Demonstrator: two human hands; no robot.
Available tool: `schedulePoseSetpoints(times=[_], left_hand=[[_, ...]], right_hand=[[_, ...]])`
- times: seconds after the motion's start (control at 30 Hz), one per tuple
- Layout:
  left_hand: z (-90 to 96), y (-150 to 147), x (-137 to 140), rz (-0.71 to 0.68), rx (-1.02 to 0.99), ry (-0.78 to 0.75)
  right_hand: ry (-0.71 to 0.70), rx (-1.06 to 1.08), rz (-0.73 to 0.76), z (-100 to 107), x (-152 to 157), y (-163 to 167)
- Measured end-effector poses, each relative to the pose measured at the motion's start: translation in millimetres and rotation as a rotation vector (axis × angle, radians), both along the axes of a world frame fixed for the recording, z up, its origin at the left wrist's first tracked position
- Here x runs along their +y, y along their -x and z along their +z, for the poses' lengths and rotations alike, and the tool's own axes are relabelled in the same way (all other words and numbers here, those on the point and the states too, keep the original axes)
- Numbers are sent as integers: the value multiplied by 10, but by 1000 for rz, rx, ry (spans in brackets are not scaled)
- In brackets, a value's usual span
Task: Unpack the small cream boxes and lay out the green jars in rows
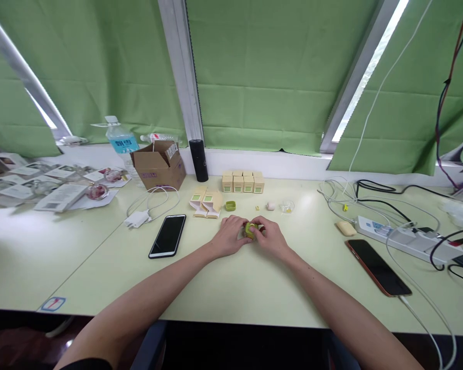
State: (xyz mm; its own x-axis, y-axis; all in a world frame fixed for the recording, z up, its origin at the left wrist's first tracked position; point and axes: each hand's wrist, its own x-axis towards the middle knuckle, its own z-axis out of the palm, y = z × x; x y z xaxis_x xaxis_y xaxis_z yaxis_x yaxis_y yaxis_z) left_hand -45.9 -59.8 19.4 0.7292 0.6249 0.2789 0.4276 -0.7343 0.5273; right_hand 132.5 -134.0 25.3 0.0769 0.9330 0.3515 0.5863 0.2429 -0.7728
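Observation:
Both hands meet over the middle of the table around a small, rounded olive-green case [249,229]. My left hand [230,235] closes on its left side. From the right, my right hand [269,237] grips the same case, with a finger across its top. Fingers hide much of it, so I cannot tell what is inside. Just beyond my left hand lies a small green open cup-like piece [230,205]. A pale pink rounded piece [270,206], a tiny yellow bit [257,208] and a clear plastic piece [287,206] sit beyond my right hand.
Several small beige boxes [243,182] stand in rows at the back, with opened cartons [206,202] nearer. A phone [167,236] lies left, beside a white charger [137,219]. On the right are another phone [378,267], a power strip [405,239] and tangled cables. A cardboard box [158,167] stands back left.

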Motion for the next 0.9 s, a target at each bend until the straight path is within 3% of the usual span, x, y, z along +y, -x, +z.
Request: schedulePoseSetpoints(times=[0.2,0.4,0.7,0.9], left_hand=[[9,-9,-9,-13,35,-38],[18,-23,-25,-7,65,-81],[3,-29,-27,35,45,-86],[30,40,-49,-6,-159,-97]], right_hand=[[-131,-96,-30,-51,21,1],[-113,-146,-47,-10,-7,-3],[-118,350,-77,167,-26,10],[-96,500,-81,190,-14,18]])
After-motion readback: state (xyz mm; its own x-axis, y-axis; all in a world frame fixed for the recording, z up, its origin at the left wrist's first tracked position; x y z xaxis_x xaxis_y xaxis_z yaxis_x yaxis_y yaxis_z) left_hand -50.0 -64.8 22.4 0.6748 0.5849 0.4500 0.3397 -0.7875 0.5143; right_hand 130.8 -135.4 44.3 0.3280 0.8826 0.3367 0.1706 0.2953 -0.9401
